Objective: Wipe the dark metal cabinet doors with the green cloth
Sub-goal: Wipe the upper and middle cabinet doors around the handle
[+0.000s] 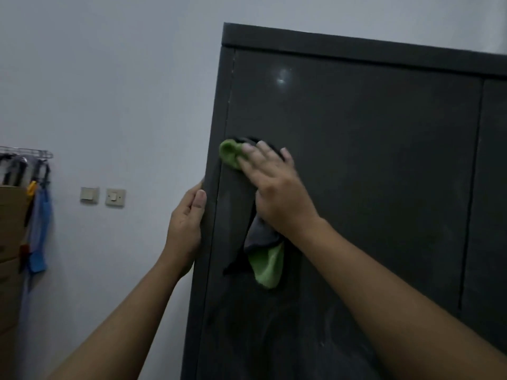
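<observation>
A tall dark metal cabinet fills the right of the view, with its left door facing me and a second door at the far right. My right hand presses the green cloth flat against the left door near its left edge. One green end of the cloth sticks out past my fingertips and a green and grey tail hangs below my wrist. My left hand grips the cabinet's left side edge, thumb on the front frame.
A pale wall stands to the left, with two wall switches. At the far left, stacked cardboard boxes sit under a wire rack with hanging items, one a blue cloth. Dusty smears mark the lower door.
</observation>
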Tool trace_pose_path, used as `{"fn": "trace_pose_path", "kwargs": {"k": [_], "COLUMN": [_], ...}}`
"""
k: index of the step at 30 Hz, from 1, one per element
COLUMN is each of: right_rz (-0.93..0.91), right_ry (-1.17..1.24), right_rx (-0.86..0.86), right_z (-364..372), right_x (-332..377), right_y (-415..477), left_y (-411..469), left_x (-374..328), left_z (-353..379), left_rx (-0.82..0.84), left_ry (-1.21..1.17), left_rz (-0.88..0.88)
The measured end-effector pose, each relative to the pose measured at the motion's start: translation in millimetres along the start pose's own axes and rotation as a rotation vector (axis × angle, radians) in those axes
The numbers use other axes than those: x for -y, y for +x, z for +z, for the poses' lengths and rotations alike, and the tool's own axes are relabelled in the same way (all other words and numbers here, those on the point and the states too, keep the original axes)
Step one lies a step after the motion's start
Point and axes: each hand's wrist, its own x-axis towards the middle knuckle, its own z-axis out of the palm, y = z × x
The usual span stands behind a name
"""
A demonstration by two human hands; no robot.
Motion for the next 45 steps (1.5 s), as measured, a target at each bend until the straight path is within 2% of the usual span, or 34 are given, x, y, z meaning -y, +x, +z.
{"fn": "trace_pose_path", "kwargs": {"k": [4, 9, 11, 14, 16, 18, 21, 23, 26, 30, 35, 40, 45], "right_rz": [-0.24, -0.545, -0.474, -0.146, -0.038, -0.039, -0.179, -0.315, -0.431, -0.321, -0.099, -0.086, 0.068], "right_ry": [0.073, 0.008, -0.045, -0.051, -0.065, -0.081, -0.069, -0.11, -0.226, -0.194, -0.227, -0.387, -0.291], "right_rx": [0.11, 0.194, 0.126, -0.002, -0.035, -0.052, 0.011, 0.08, 0.103, 0.035, 0.044, 0.064, 0.019], "right_z": [24.1, 22.4, 15.9, 5.0, 5.2, 9.3, 19.6, 21.8, 12.8, -1.9, -20.1, -34.5, -34.7], "right_x": [34.9, 22.4, 8.4, 3.3, 7.7, 13.4, 24.5, 24.7, 7.2, -14.0, -23.3, -36.6, -42.2], "right_y": [-34.2, -31.0, 2.5, 53.4, 67.4, 63.1, 36.3, 20.3, 30.1, 74.2, 138.5, 181.8, 179.9], "left_y": [-6.9, -15.1, -14.0, -15.3, -15.9, -13.4, -6.4, -0.8, 8.4, 15.9, 25.4, 28.5, 39.9], "left_x": [-1.5, -5.8, -5.3, -3.8, -4.5, -5.8, -12.9, -22.8, -42.8, -68.4, -72.6, -69.2, -76.9], "left_z": [-10.3, -29.5, -29.2, -26.2, -27.5, -31.1, -38.1, -36.1, -23.0, -5.1, 1.9, 3.7, 3.9], "left_rx": [-0.018, 0.067, 0.083, 0.12, 0.137, 0.145, 0.063, -0.01, -0.061, -0.016, 0.03, 0.036, 0.004], "left_ry": [-0.314, -0.339, -0.255, -0.102, -0.044, -0.073, -0.237, -0.25, -0.062, 0.203, 0.283, 0.401, 0.499], "left_rz": [-0.275, -0.376, -0.373, -0.342, -0.342, -0.371, -0.427, -0.358, -0.177, 0.074, 0.045, 0.111, 0.205]}}
